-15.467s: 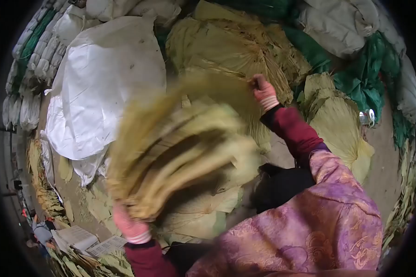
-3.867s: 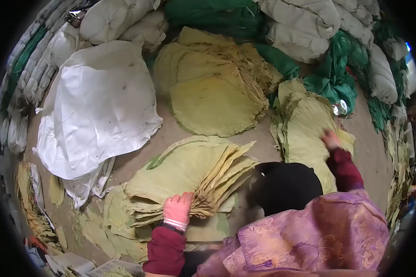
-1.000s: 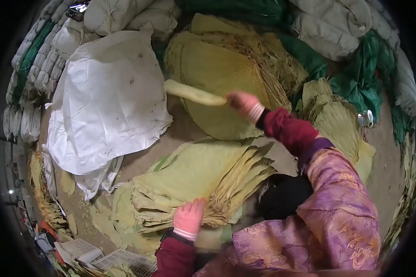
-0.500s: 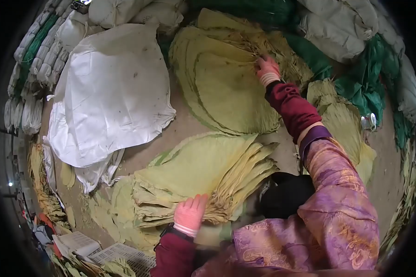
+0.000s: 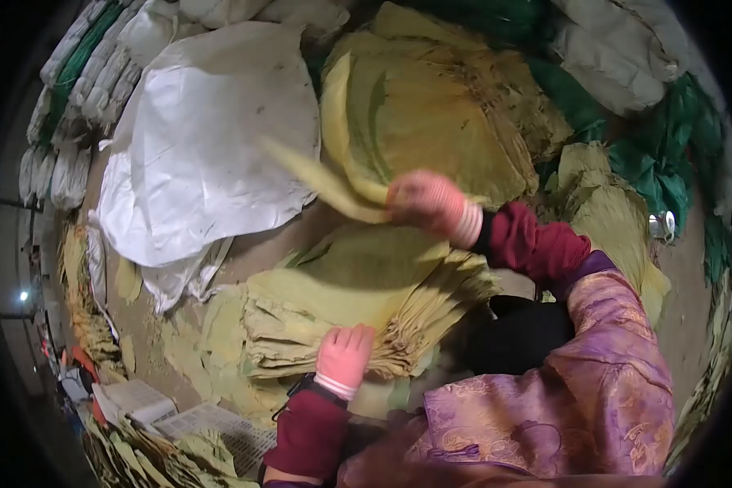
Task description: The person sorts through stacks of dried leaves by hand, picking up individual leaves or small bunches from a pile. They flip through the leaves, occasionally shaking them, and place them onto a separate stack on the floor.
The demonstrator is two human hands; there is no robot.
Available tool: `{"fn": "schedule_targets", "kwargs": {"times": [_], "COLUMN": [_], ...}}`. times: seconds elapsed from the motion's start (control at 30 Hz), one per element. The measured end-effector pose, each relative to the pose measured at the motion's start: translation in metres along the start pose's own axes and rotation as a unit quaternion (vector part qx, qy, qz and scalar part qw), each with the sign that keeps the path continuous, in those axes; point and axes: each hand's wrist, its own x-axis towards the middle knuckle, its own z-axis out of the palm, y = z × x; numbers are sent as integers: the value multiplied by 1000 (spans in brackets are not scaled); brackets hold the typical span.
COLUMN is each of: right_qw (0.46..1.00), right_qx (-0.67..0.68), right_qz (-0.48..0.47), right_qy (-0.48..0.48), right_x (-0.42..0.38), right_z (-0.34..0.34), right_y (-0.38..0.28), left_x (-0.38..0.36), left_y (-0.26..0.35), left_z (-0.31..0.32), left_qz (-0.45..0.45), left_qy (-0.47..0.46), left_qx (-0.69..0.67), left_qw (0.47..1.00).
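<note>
Pinched in my right hand [image 5: 431, 205], pink-gloved, is a large dried lotus leaf [image 5: 324, 184], pale yellow-green and blurred by motion. It is lifted and folded over, between the far pile of dried lotus leaves [image 5: 451, 106] and the near stack of folded lotus leaves [image 5: 321, 297]. My left hand [image 5: 344, 358], gloved in pink too, rests on the near stack's gathered, crinkled edge. Its fingers lie stretched out on the leaves, and the thumb is hidden.
A white sack [image 5: 220, 138] lies at the left. More dried leaves [image 5: 598, 199] and green netting [image 5: 651, 183] are at the right. Filled white bags [image 5: 610, 65] stand at the back. Printed sheets [image 5: 220, 431] and leaf scraps lie at the lower left.
My right hand has come from the far pile towards the near stack, drawing a leaf with it. The left hand stays on the near stack. The view has shifted slightly.
</note>
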Motion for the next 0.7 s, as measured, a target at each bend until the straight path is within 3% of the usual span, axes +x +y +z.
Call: {"fn": "schedule_targets", "kwargs": {"times": [0.03, 0.07, 0.1, 0.17, 0.2, 0.23, 0.47, 0.53, 0.57, 0.63, 0.7], "right_qw": [918, 917, 934, 927, 954, 957, 925, 905, 904, 951, 992], "right_qx": [-248, -244, -207, -205, -73, 58, 186, 241, 242, 225, 33], "right_qz": [-305, -304, -246, -200, -120, -37, 131, 239, 241, 180, 121], "right_qy": [-52, -87, -154, -242, -265, -282, -304, -258, -258, -112, 6], "right_x": [-12, -23, -35, -53, -59, -61, -66, -68, -68, -62, -32], "right_z": [20, 41, 55, 75, 78, 79, 58, 53, 51, 45, 10], "right_y": [20, 33, 48, 75, 87, 86, 63, 62, 60, 56, 45], "left_x": [-2, -4, -7, -9, -9, -10, -14, -14, -13, -11, -7], "left_y": [0, 0, 1, 1, 1, 3, -3, -4, -3, -1, 1], "left_z": [2, 6, 9, 12, 14, 16, 18, 19, 19, 15, 8], "left_qz": [-9, -2, 5, 10, 2, -6, 23, 51, 50, 39, 39], "left_qy": [-5, 59, 122, 114, 89, 65, 97, 89, 88, 21, 27], "left_qx": [1, -7, -15, -21, -28, -36, -4, 0, -1, -39, -44], "left_qw": [1000, 998, 992, 993, 996, 997, 995, 995, 995, 998, 998]}}
